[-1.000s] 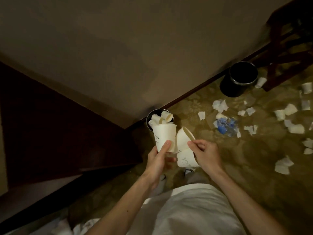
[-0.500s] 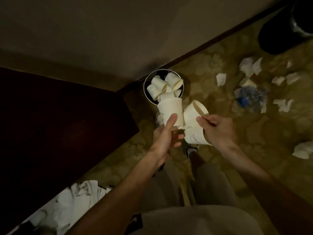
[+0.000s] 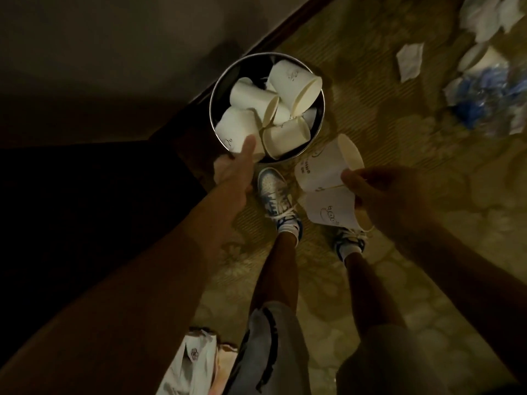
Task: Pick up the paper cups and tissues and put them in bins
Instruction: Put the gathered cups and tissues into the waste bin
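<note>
Patterned carpet runs along a dark skirting board, and against it stands a round bin (image 3: 322, 115) with a metal rim, heaped with paper cups. Three cups (image 3: 295, 81) are seen lying on top, with parts of more beneath, though how many are buried cannot be told. A single cup (image 3: 235, 132) is gripped by the left hand (image 3: 235, 172) at the near-left rim, the thumb laid up its side. A pair of cups (image 3: 325, 169) is pinched at the rims by the right hand (image 3: 382, 195), just near-right of the bin and above the shoes (image 3: 273, 192). Such cups are judged light, thin-walled and easily crushed, so a hold at the stiffer rolled rim is preferred. Tissues (image 3: 410, 59) — one clear piece, plus a blurred heap far right — are left on the carpet, well apart from the bin.
</note>
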